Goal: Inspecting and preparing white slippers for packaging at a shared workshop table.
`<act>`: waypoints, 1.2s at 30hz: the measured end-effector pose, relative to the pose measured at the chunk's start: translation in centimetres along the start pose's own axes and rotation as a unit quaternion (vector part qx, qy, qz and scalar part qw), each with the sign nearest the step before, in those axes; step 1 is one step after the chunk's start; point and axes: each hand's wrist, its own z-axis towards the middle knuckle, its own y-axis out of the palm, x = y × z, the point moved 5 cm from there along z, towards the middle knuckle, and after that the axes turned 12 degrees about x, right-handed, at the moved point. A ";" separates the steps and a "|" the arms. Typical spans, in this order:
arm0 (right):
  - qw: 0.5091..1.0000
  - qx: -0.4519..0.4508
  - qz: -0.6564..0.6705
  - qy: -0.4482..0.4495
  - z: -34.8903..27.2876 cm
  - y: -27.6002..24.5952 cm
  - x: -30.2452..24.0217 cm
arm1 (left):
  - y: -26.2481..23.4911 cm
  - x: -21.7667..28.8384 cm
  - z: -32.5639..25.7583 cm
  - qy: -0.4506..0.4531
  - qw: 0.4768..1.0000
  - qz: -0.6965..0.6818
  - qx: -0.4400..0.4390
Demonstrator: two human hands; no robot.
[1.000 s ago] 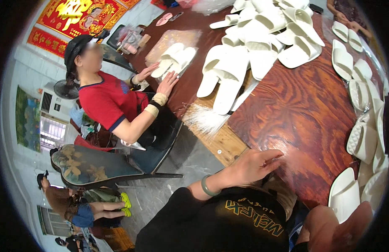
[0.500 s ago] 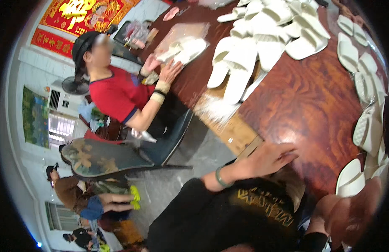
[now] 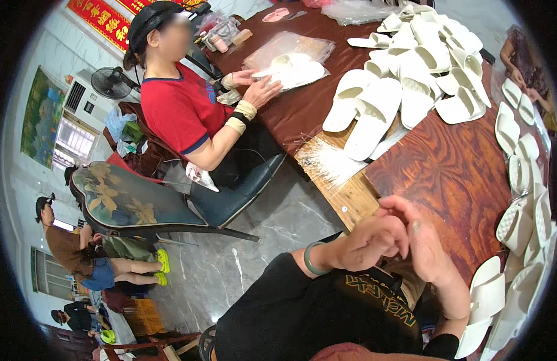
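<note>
My left hand, with a green bangle on its wrist, is raised in front of my black shirt at the table's near corner. Its fingers are curled in, and whatever they may hold is hidden. Against it, or just beside it, is my right hand, its fingers stretched and slightly bent over toward the left one. I see nothing in the right hand. Just beyond both hands is the reddish-brown wooden board of the tabletop. A bundle of thin white strands lies on a paler wooden strip past my left hand.
White slippers lie in a large pile at the far side and in a row along the right edge. Across the corner, a person in red handles a white slipper by a clear bag. A dark chair stands left.
My hands have come together: the left has curled its flat fingers, and the right has come up from the lower right. The view has shifted. The other person still handles the slipper.
</note>
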 end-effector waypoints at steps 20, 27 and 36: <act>0.968 0.212 -0.115 0.070 -19.4 -3.4 5.0 | 4.8 -4.5 0.6 -0.034 0.998 -0.048 -0.018; 0.910 0.412 -0.046 -0.014 -29.4 -5.8 4.1 | 19.8 -4.8 4.0 0.126 0.929 0.156 -0.312; 0.734 0.669 -0.116 -0.024 -37.6 -10.7 2.9 | 37.2 -3.4 21.4 0.525 0.790 0.304 -0.091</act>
